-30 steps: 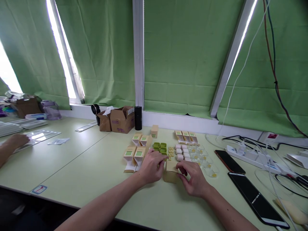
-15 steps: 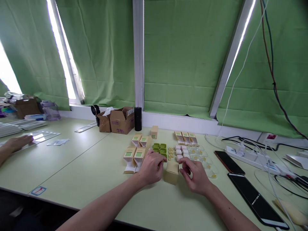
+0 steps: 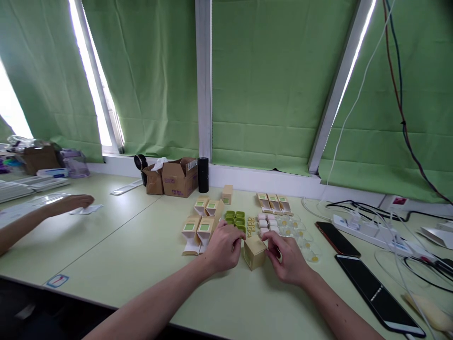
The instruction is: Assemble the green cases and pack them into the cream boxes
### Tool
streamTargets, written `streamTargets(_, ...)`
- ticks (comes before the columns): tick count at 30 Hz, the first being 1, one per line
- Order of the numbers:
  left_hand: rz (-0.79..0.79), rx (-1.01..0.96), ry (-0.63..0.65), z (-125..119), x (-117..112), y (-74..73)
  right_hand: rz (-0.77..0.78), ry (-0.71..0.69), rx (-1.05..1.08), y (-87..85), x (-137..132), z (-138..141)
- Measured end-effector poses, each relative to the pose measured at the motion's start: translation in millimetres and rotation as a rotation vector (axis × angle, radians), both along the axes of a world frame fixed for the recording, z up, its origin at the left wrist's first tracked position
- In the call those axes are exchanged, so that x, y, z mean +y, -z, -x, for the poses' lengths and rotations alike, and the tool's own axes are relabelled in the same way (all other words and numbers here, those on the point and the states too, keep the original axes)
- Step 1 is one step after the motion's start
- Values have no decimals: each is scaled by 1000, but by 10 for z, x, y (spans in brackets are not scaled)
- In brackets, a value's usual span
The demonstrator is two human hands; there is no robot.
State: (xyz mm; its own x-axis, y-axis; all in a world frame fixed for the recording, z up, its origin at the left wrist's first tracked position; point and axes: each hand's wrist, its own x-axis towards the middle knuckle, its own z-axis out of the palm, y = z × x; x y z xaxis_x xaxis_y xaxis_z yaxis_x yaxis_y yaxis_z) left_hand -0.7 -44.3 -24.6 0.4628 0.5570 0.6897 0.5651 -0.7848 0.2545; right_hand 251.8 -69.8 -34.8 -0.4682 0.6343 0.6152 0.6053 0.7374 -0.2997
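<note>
A small tan cardboard box (image 3: pixel 254 252) stands on the pale green table (image 3: pixel 141 255), turned corner-on to me. My left hand (image 3: pixel 223 245) is curled at its left side, fingertips against the box. My right hand (image 3: pixel 288 257) grips the box's right side with bent fingers. Just behind lie green square cups (image 3: pixel 236 217), small yellow pieces (image 3: pixel 251 224), pale pink capsules (image 3: pixel 267 222) and clear lids with yellow dots (image 3: pixel 299 236). Folded tan cartons with green labels (image 3: pixel 198 226) lie to the left.
Two dark phones (image 3: pixel 354 257) and a power strip with cables (image 3: pixel 368 229) lie at the right. Brown cardboard boxes (image 3: pixel 175 177) and a black cylinder (image 3: pixel 203 174) stand by the window. Another person's hand (image 3: pixel 67 204) reaches over papers at the far left.
The tan box has been turned from square-on to corner-on between my hands. My right hand closed back onto it. The other person's hand slid right across the far-left table.
</note>
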Motion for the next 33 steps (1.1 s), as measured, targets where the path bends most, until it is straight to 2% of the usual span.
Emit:
streamTargets(4, -15, -22, 28, -1, -24, -16, 29, 68, 2, 30, 37, 1)
streamTargets(9, -23, 6, 70, -9, -63, -45, 96, 262, -62, 75, 101, 32)
streamTargets(17, -24, -13, -19, -1, -45, -69, 186, 497, -158, 47, 128, 37)
streamTargets(21, 29, 46, -19, -37, -111, -161, 195, 539, -169, 45, 128, 47)
streamTargets(26, 92, 237, 48, -145, -207, -308, 202, 550, -156, 68, 141, 52)
streamTargets(33, 95, 512, 76, -308, -131, -475, 205, 545, -134, 70, 137, 56)
